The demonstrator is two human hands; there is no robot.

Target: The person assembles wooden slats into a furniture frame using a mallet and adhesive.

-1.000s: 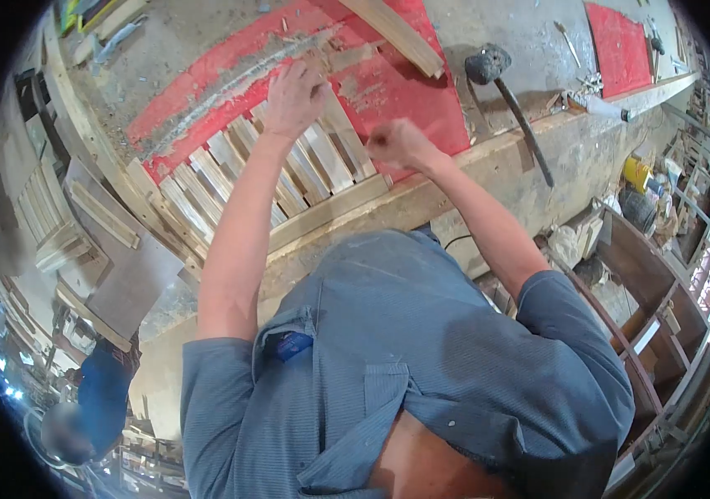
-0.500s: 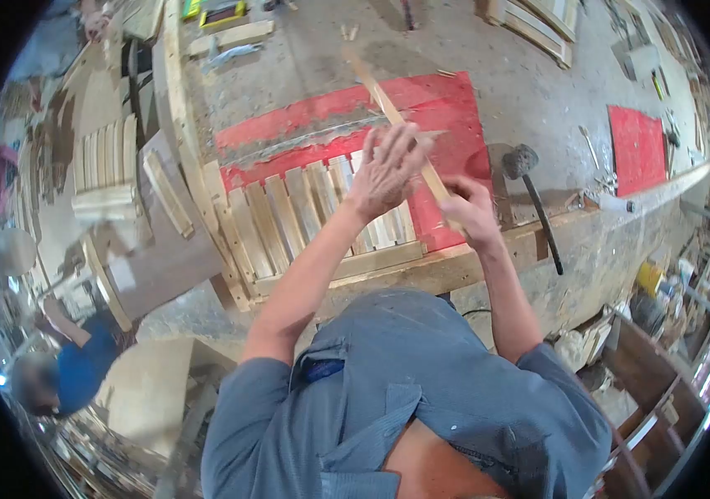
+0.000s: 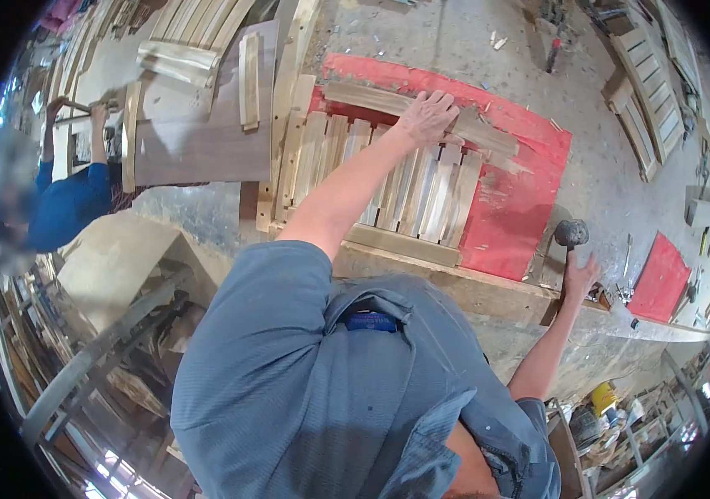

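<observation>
Red-matted workbench [image 3: 530,208], left hand [image 3: 427,116] pressing rail [image 3: 421,112] crosswise over slats [image 3: 396,179]

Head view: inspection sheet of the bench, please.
Surface: grey workbench, dusty, with a red mat on it.
Job's things: slatted wooden panel on the mat; wooden rail across the slats' far ends; mallet at the mat's right edge.
Clutter: wood chips, a second red mat, small tools beside it.
Hands: left hand pressing on the rail; right hand around the mallet handle.
Cables: nothing seen.
Surroundings: another person in blue at left, slatted frames at right.
</observation>
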